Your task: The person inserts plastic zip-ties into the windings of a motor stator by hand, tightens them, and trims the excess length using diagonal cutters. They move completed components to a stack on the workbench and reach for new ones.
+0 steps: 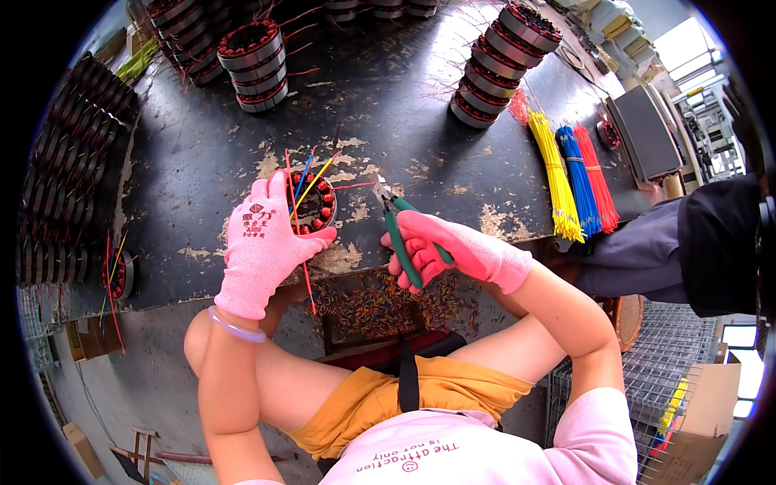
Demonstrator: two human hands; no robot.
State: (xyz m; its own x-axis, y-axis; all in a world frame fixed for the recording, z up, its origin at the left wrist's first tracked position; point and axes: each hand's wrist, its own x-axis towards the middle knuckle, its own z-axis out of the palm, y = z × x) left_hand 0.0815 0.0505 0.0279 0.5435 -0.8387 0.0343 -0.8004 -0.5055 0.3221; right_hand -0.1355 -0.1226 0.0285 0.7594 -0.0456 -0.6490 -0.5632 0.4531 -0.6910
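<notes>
My left hand (260, 242), in a pink glove, grips the near left side of a ring-shaped motor stator (326, 212) with copper-red windings, lying on the dark table. Red, blue and yellow lead wires (305, 179) rise from the stator, and a longer red wire (309, 287) hangs over the table edge. To the right, my right hand (465, 249), gloved too, is closed round green-handled wire cutters (391, 214). Their jaws are at the outer end of a thin red wire (353, 187) that sticks out from the stator; whether they bite it I cannot tell.
Stator stacks stand at the back left (257, 73) and back right (497, 69), with many more along the left (69, 178). Bundles of yellow (556, 182), blue (577, 182) and red wires (599, 182) lie at right, near another person's sleeve (647, 250). Wire scraps (380, 303) fill a tray below the edge.
</notes>
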